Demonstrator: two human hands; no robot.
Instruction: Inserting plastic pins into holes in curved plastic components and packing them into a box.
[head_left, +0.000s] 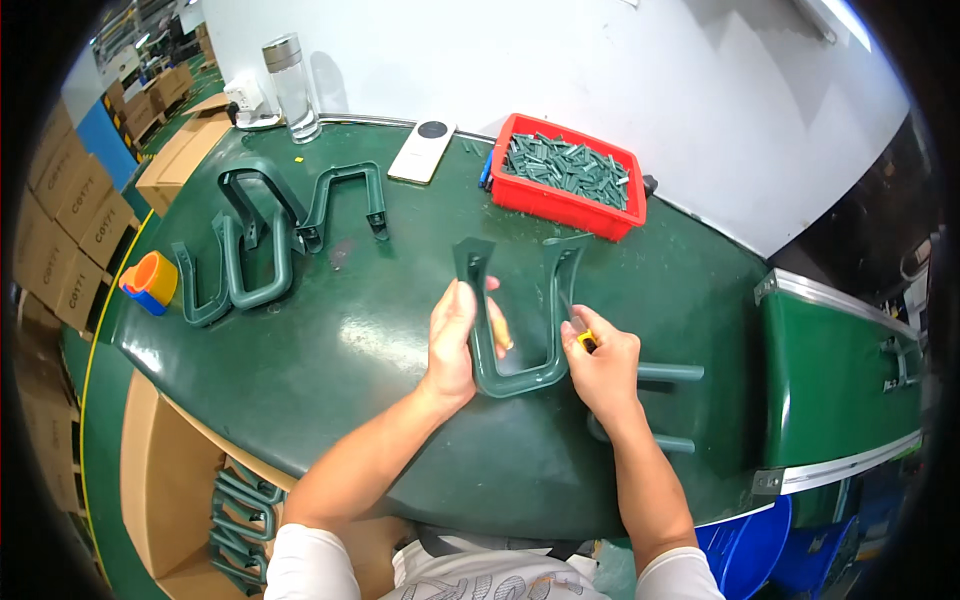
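Note:
My left hand is closed around one leg of a dark green U-shaped plastic handle, its fingers showing through the gap. The handle is held over the table with its curved end toward me and its two flared ends pointing away. In my right hand is a small yellow-and-black utility knife, mostly covered by the fingers. Its thin tip lies beside the handle's right leg; whether it touches cannot be made out. Under my right wrist, another green handle lies on the table.
Several green handles lie at the left. A red bin holds small green strips. Behind stand a phone and a glass bottle; a tape roll sits left. A cardboard box of handles is below; a green conveyor is right.

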